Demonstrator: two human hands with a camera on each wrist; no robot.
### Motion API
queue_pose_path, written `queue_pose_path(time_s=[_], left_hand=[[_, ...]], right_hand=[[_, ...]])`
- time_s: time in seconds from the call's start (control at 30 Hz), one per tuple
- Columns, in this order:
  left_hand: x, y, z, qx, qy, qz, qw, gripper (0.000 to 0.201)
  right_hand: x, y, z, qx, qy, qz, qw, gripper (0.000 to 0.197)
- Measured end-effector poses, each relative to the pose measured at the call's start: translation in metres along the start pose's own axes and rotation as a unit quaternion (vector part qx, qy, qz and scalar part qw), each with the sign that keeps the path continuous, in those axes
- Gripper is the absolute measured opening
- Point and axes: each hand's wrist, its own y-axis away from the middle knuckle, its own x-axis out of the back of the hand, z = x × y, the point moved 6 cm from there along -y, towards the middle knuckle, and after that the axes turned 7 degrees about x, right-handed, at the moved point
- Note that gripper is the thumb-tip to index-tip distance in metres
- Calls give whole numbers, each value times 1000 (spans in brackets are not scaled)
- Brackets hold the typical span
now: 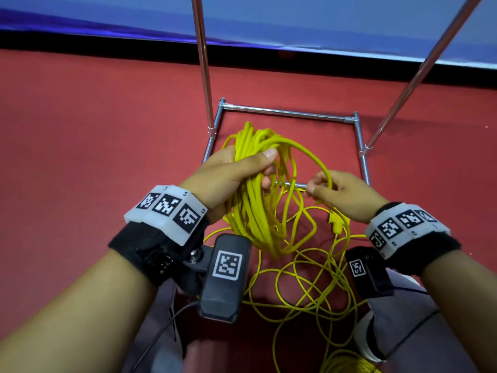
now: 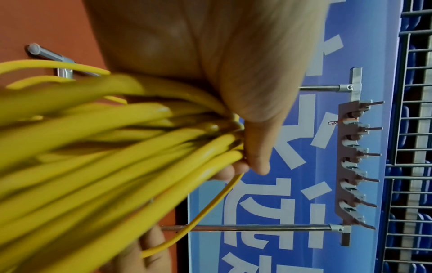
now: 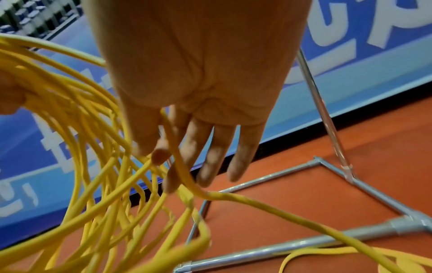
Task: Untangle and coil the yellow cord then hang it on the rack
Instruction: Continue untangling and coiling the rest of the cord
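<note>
Down by the person's knees at 6 o'clock there's loose yellow cord (image 1: 304, 286) on the red floor (image 1: 94, 135), so they're mid-coiling: left hand (image 1: 231, 170) wrapped round the bundle, right hand (image 1: 341, 192) pinching one strand, next loop probably goes onto that bundle.

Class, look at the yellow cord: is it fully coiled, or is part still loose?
Partly coiled. The left hand grips a bundle of loops of the yellow cord, while tangled slack lies on the red floor below.
</note>
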Motion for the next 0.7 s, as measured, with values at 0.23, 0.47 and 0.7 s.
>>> queue_pose_path(time_s=[0.23,0.47,0.7], left_hand=[[10,2,2,-12,10,39,999,18],[12,1,-3,20,15,31,999,31],[11,4,10,-32,74,47,996,19]], right_hand=[[-4,-2,4,1,-71,-9,997,15],[9,-7,2,36,99,76,992,29],[-7,2,30,-42,163,-22,985,8]])
